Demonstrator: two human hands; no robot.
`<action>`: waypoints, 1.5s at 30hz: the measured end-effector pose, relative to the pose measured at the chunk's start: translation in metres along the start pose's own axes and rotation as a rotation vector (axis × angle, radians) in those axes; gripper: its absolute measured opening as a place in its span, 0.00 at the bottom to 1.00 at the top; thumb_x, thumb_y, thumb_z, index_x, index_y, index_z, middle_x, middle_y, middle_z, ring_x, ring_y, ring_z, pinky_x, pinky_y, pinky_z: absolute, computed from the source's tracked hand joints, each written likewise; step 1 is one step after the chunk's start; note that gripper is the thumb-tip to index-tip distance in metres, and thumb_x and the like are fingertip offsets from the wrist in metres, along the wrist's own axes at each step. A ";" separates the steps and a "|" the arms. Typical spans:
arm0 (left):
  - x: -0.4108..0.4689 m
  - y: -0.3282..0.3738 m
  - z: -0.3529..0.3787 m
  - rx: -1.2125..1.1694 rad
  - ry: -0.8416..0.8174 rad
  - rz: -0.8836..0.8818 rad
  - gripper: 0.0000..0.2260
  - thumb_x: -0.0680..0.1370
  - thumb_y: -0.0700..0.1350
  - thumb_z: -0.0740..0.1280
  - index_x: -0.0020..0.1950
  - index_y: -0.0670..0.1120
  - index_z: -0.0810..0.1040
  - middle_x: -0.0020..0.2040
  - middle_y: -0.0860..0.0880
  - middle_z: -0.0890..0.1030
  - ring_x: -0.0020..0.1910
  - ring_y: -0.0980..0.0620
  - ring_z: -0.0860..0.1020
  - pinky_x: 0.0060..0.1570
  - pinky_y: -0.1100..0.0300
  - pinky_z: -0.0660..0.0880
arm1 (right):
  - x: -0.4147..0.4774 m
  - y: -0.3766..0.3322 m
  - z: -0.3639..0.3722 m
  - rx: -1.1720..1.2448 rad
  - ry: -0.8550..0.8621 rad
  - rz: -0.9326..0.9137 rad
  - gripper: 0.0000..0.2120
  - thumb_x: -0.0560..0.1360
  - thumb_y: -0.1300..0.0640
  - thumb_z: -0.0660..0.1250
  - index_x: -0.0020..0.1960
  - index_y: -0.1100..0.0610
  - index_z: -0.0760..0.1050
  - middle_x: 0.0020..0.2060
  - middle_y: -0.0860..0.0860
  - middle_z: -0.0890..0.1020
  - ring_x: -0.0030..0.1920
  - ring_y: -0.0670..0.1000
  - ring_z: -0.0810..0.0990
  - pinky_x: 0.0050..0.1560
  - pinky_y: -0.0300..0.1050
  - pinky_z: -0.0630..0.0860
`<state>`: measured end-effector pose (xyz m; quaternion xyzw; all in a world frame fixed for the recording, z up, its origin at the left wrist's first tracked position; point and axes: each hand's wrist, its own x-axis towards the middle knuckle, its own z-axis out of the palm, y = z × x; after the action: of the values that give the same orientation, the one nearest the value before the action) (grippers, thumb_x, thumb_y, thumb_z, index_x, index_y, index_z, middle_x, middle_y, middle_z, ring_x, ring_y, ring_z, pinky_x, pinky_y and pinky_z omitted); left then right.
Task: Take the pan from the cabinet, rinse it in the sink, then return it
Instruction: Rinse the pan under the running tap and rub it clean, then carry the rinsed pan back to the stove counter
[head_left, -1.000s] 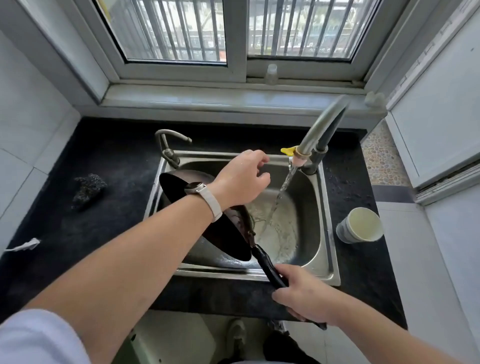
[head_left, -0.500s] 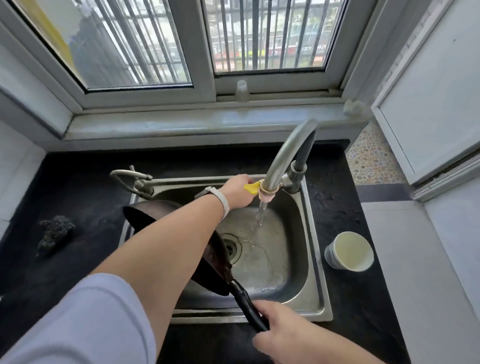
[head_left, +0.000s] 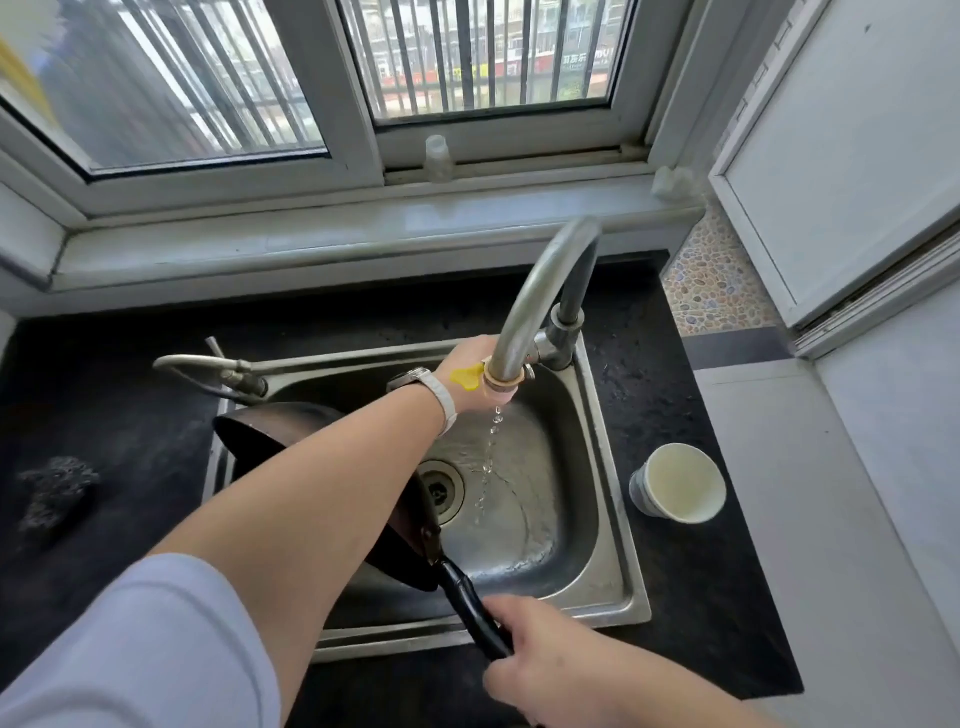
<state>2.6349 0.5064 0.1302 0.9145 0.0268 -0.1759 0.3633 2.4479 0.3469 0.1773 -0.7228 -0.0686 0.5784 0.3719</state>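
A dark pan (head_left: 270, 434) stands tilted on its edge in the left half of the steel sink (head_left: 618, 545), largely hidden behind my left forearm. My right hand (head_left: 540, 660) grips its black handle (head_left: 470, 605) at the sink's front rim. My left hand (head_left: 467, 374) reaches over the sink and holds the yellow lever (head_left: 467, 375) at the spout of the curved tap (head_left: 535, 291). Only a thin broken trickle of water (head_left: 491, 457) falls from the spout into the basin.
A paper cup (head_left: 680, 483) lies on the black counter right of the sink. A dark scouring pad (head_left: 54, 491) sits on the counter at the left. A second small tap (head_left: 208, 366) stands at the sink's back left corner. The windowsill and window run behind.
My left hand reached from above the pan to the yellow lever on the spout. The water went from a steady stream to a thin trickle. The pan stays in my right hand.
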 end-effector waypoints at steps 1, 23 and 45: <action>0.001 0.002 0.003 0.019 0.024 0.016 0.13 0.77 0.40 0.68 0.37 0.56 0.73 0.30 0.60 0.75 0.34 0.61 0.77 0.32 0.74 0.66 | 0.001 0.001 0.001 0.002 -0.001 0.006 0.19 0.70 0.54 0.62 0.59 0.40 0.74 0.36 0.43 0.75 0.34 0.44 0.75 0.39 0.39 0.72; -0.265 -0.044 -0.008 -0.246 0.372 -0.047 0.07 0.76 0.44 0.69 0.38 0.47 0.80 0.28 0.53 0.76 0.30 0.59 0.73 0.33 0.69 0.68 | -0.025 -0.007 0.050 0.016 0.149 -0.050 0.06 0.74 0.66 0.61 0.50 0.58 0.70 0.24 0.54 0.70 0.20 0.49 0.68 0.21 0.36 0.64; -0.336 -0.008 0.094 -1.587 -0.058 -0.169 0.07 0.81 0.42 0.62 0.55 0.41 0.76 0.48 0.41 0.81 0.47 0.45 0.81 0.52 0.50 0.78 | -0.095 0.027 0.120 0.243 0.297 -0.276 0.05 0.74 0.68 0.61 0.47 0.61 0.71 0.25 0.50 0.71 0.23 0.48 0.70 0.25 0.41 0.66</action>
<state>2.2897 0.4755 0.1757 0.3730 0.2038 -0.1550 0.8918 2.3023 0.3321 0.2291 -0.7336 -0.0412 0.4132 0.5380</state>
